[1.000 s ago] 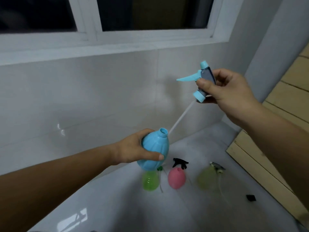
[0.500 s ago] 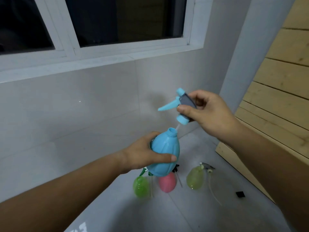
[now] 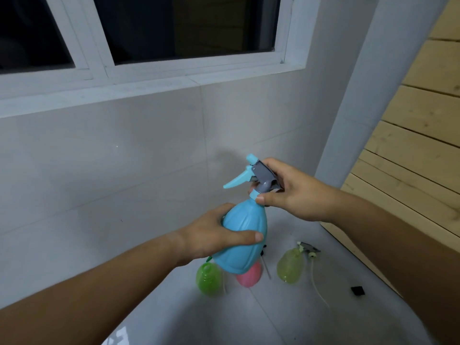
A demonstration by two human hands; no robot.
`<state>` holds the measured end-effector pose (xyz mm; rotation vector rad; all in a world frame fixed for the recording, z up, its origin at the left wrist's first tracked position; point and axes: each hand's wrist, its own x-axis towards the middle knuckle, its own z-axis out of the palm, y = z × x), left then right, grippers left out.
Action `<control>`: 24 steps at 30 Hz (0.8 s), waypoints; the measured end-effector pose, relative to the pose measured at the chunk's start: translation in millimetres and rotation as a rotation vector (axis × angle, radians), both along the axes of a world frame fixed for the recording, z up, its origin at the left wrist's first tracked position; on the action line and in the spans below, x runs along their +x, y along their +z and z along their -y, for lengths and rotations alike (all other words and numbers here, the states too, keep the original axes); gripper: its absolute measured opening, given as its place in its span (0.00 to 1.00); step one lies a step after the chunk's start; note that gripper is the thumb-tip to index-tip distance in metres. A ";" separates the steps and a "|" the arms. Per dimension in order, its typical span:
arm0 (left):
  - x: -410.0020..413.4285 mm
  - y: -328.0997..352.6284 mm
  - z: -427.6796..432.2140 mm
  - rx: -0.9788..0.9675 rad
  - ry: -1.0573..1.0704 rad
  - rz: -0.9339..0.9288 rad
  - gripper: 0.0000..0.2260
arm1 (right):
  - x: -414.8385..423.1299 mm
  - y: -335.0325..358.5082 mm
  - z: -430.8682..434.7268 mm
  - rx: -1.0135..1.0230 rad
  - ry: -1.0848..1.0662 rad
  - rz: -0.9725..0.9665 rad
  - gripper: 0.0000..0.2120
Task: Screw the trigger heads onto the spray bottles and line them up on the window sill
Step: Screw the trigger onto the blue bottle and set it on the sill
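My left hand grips the belly of a blue spray bottle, held in the air and tilted slightly. My right hand holds the blue and grey trigger head, which sits on the bottle's neck, thumb and fingers around its blue collar. On the floor below lie a green bottle, a pink bottle partly hidden behind the blue one, and a yellow-green bottle with a loose trigger head and tube beside it. The white window sill runs above.
A white tiled wall stands under the window. A wooden plank panel leans at the right. A small black piece lies on the grey floor near the yellow-green bottle.
My right hand has lowered the trigger head, fed its tube into the blue bottle and seated the head on the neck. The view has tilted up towards the window.
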<state>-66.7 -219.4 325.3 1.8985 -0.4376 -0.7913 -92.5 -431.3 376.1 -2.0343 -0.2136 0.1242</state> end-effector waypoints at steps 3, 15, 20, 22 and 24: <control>0.2 0.7 -3.0 0.017 -0.010 0.003 0.25 | 0.1 2.4 0.2 -0.085 0.046 -0.005 0.18; -2.0 -1.6 -5.1 0.043 0.067 0.024 0.26 | 2.6 -17.7 -17.2 -0.068 -0.083 -0.009 0.21; -6.0 -1.3 -5.9 0.036 0.028 -0.105 0.31 | 6.3 -15.1 -12.5 0.103 -0.052 -0.068 0.18; -5.9 -1.8 -7.9 0.014 0.019 -0.182 0.32 | 7.1 -14.8 -12.1 0.175 -0.065 -0.069 0.16; -4.5 -0.3 -10.3 -0.030 0.024 -0.240 0.32 | 7.0 -14.6 -12.2 0.266 -0.077 -0.088 0.14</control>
